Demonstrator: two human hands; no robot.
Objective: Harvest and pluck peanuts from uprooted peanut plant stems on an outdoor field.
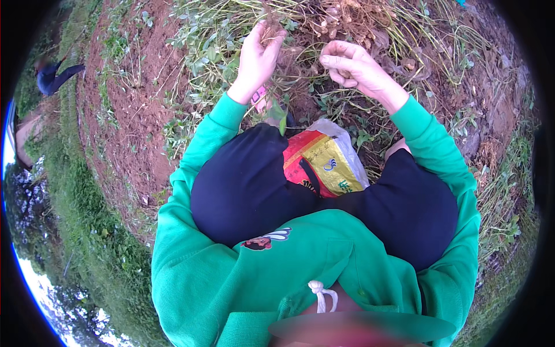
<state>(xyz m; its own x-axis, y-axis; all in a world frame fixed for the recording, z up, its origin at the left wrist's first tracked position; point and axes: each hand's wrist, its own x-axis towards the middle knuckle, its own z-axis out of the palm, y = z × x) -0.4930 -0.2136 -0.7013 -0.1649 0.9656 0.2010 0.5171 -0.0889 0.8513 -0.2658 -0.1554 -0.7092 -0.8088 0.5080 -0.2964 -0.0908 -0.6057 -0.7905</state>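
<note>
Both my hands are raised over uprooted peanut plants at the top of the view. My left hand [260, 54] pinches the thin brown roots [269, 34] of a peanut plant between thumb and fingers. To its right, my right hand [353, 65] has its fingers curled, with something small and brownish partly seen in the palm; what it is cannot be told. Beyond that hand lies a cluster of unshelled peanuts [334, 19] on their roots. Between my knees sits a red and yellow woven plastic bag [331, 160] with a white edge and a dark strap.
Peanut stems and leaves [208, 47] lie over the reddish soil [143, 108]. Crumpled thin plastic film [490, 82] shows at the right. Another person [54, 78] in dark blue clothes is far off at the upper left, near a grassy strip [95, 234].
</note>
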